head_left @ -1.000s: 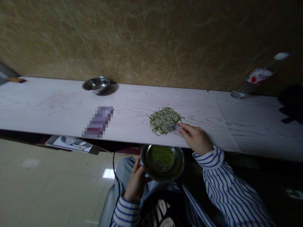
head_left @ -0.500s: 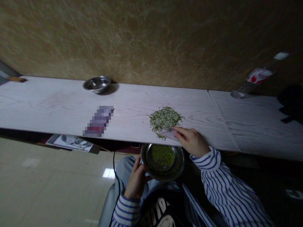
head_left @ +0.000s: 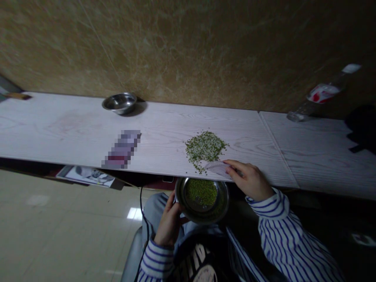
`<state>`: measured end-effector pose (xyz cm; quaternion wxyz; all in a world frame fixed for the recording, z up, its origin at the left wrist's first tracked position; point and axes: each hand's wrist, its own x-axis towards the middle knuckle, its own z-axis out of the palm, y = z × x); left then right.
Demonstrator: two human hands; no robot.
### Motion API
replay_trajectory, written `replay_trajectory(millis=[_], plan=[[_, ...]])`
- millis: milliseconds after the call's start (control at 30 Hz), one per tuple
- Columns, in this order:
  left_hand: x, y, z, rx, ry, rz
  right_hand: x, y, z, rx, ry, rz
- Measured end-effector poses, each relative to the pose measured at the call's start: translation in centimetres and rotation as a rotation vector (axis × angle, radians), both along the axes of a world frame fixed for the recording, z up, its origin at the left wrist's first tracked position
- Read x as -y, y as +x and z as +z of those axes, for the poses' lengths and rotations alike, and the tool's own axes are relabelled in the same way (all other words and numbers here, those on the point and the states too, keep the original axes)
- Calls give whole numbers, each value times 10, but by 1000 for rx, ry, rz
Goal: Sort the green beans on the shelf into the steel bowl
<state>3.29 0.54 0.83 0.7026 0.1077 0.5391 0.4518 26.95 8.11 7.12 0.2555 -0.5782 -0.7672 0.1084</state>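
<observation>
A spread of green beans mixed with white grains (head_left: 205, 147) lies on the pale wood-grain table (head_left: 164, 137). My right hand (head_left: 248, 177) pinches a thin, clear plastic piece (head_left: 217, 168) flat at the table's front edge, beside the lower right of the spread. Below that edge, my left hand (head_left: 171, 221) grips the left rim of a metal bowl (head_left: 222, 203), which has green beans (head_left: 202, 192) in its bottom.
Toward the wall stands a small metal bowl (head_left: 120, 103). A blurred-out flat object (head_left: 122, 149) lies left of the beans. At the right are a plastic bottle (head_left: 323, 93) and a dark item (head_left: 362, 127). An open drawer (head_left: 117, 184) juts out below the table.
My right hand has moved a little to the right with the plastic piece, off the lower edge of the beans. My left hand and its bowl have hardly moved.
</observation>
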Motion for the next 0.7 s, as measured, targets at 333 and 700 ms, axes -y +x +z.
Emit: replay_trajectory(millis=[333, 700], plan=[[0, 0, -2, 9, 5, -8, 4, 2, -2, 45, -14, 7], [1, 1, -3, 2, -8, 4, 4, -1, -1, 45, -27, 59]])
